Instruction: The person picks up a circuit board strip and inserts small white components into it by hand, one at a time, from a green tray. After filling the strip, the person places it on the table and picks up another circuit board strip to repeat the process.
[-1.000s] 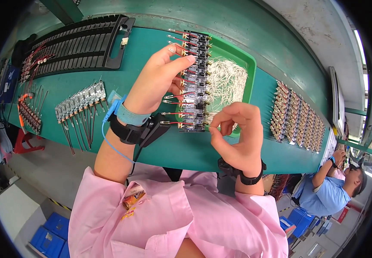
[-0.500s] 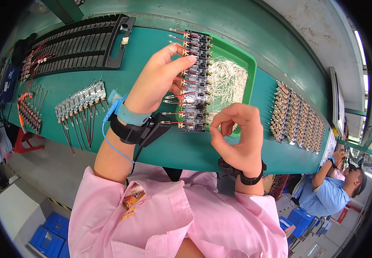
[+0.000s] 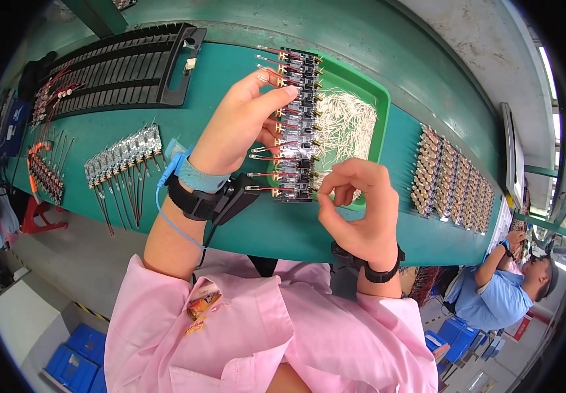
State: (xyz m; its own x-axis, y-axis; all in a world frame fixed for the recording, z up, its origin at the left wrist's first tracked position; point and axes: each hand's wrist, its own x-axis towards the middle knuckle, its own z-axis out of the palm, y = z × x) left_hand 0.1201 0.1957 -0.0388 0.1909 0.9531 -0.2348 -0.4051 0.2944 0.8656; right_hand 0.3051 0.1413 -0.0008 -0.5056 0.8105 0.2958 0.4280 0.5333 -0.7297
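My left hand [image 3: 247, 118] grips a long black circuit board panel [image 3: 298, 131] by its left side, thumb on top and fingers beneath. Short red and black wires stick out along the panel's left edge, and small brass-coloured parts line its right edge. The panel is held over a green tray [image 3: 382, 111] heaped with thin white pieces [image 3: 348, 124]. Close to the panel's lower right corner is my right hand [image 3: 361, 209], thumb and forefinger pinched together. Whatever lies between those fingertips, if anything, is too small to make out.
A black slotted rack [image 3: 119, 69] lies at the back left. Nearer are a wired board panel [image 3: 126, 154] and a smaller wired one [image 3: 46, 173]. Several panels with round metal parts [image 3: 450, 177] lie to the right. A co-worker in blue [image 3: 502, 295] sits at far right.
My right hand has shifted very slightly to the left. The left hand and the panel have stayed almost still.
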